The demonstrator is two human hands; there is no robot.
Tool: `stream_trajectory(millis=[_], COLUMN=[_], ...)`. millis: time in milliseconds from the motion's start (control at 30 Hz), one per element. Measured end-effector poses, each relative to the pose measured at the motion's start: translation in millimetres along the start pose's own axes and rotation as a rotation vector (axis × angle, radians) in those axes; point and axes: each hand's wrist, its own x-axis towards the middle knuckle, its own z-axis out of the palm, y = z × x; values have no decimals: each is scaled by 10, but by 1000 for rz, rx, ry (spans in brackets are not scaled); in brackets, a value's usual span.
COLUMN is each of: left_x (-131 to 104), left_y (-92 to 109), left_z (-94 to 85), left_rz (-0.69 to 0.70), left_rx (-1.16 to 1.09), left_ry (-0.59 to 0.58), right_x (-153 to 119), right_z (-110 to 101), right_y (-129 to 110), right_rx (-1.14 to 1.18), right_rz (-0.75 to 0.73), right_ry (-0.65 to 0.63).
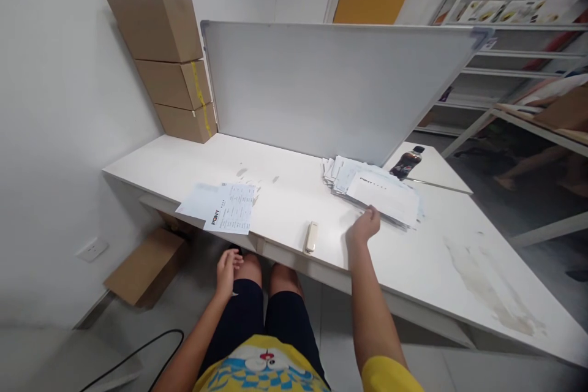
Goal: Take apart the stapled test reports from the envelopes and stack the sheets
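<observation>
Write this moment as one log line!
right hand: at paper stack, near edge; left hand: near knee; stapler: on desk; printed sheets: desk, left side

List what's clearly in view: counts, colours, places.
Table: 1, white, centre
Paper stack: 1, white, table's right half
Loose sheets: at least 2, pale, table's left
Stapler: 1, cream, table's front edge
Whiteboard: 1, white, along table's back
Bottle: 1, dark, behind paper stack
Stacked boxes: 3, brown, table's left end
Floor box: 1, brown, left
Socket: 1, white, left wall
Cable: 1, black, floor
Door: 1, yellow, background
Rack: 1, white, right background
Other people: at least 1, far right
Shirt: 1, yellow, bottom
Shorts: 1, dark, bottom
Left hand: 1, bare, over lap
Right hand: 1, bare, at paper stack
</observation>
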Motion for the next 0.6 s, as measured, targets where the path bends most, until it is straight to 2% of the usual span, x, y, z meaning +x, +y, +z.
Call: stream_trajectory(millis=[67, 133, 267, 367, 500, 600], left_x=[171, 341, 565, 555, 401, 279], left_y=[254, 485, 800, 987, 1193, 1259], left_z=[-44, -62, -96, -243, -559, -650], left_rz=[-13, -49, -105, -128, -175, -282], left_rx=[-211, -307, -282, -288, -328, -309], left_ry=[104, 161, 219, 134, -11, 3], right_x=[30, 87, 227, 263, 194, 158], right_z=[-48, -56, 70, 181, 197, 154], right_y=[2, -2, -52, -134, -203, -168], right_rx=[-77, -159, -284, -371, -481, -519], right_rz=[17, 24, -4, -46, -61, -37], right_ry=[132, 184, 76, 54, 208, 299])
